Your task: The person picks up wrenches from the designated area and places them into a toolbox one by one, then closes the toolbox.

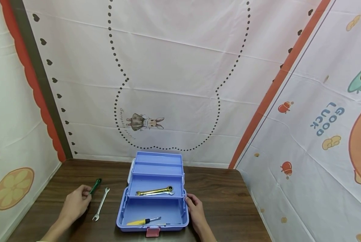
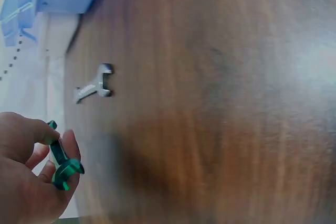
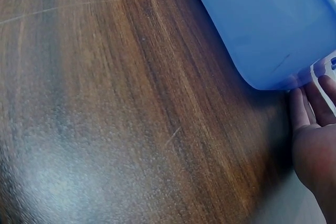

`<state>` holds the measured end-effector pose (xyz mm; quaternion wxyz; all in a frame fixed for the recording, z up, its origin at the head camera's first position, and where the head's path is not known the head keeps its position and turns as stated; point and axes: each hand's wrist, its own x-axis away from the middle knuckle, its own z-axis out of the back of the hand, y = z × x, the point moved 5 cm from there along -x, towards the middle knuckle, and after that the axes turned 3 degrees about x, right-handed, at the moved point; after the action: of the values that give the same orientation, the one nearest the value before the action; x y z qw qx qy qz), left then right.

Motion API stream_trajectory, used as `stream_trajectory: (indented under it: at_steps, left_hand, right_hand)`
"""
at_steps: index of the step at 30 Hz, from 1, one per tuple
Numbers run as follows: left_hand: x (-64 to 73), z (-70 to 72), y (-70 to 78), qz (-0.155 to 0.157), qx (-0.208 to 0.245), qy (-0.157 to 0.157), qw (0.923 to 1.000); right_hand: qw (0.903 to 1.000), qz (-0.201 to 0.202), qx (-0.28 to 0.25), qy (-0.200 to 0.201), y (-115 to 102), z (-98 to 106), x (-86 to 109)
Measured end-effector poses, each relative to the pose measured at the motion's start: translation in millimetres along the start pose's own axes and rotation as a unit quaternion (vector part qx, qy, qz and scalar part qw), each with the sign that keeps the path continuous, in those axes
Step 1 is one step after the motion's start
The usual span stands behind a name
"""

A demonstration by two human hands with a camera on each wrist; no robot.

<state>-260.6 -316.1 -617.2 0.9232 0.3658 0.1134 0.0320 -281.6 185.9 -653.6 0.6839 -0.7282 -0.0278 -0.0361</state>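
Note:
My left hand (image 1: 76, 204) pinches a green wrench (image 1: 95, 185) between thumb and fingers, left of the toolbox. In the left wrist view the open end of this green wrench (image 2: 67, 169) sticks out past the palm. A silver wrench (image 1: 101, 205) lies on the table just right of that hand. The blue toolbox (image 1: 120, 211) stands open with its tiers raised. Against its right side rests my right hand (image 1: 196, 211), fingers nearly straight and touching the edge. A gold wrench (image 1: 154, 191) and a silver wrench (image 1: 168, 193) lie in the lower tier.
In the toolbox bottom lies a yellow-handled screwdriver (image 1: 138, 222), with another thin item partly hidden by the front wall. A pink latch (image 1: 152, 232) hangs at the front. The brown wooden table (image 1: 229, 201) is bordered by printed cloth walls (image 1: 174, 101).

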Motion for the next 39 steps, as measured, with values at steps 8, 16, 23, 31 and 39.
stream_trajectory:
  at_steps: [8, 16, 23, 31, 39]
  left_hand:
    - [-5.4, 7.4, 24.1, -0.021, 0.028, 0.002, 0.9994]
    - [-7.5, 12.5, 54.6, -0.053, 0.036, 0.002, 0.9979]
    - [-9.2, 15.4, 71.7, -0.065, 0.030, -0.021, 0.9972]
    - [-5.8, 18.0, 97.0, -0.094, 0.043, -0.011, 0.9946]
    - [-8.0, 17.5, 120.3, -0.151, 0.059, -0.019, 0.9866]
  right_hand:
    - [1.0000, 0.004, 0.005, -0.002, 0, 0, 0.8]
    - [1.0000, 0.004, 0.003, -0.003, 0, 1, 1.4]
    - [0.9999, 0.012, 0.003, -0.008, 0, 1, 1.2]
    - [1.0000, 0.005, 0.000, -0.004, 0, 0, 1.8]
    - [1.0000, 0.002, -0.003, -0.004, -1, 0, 0.9]
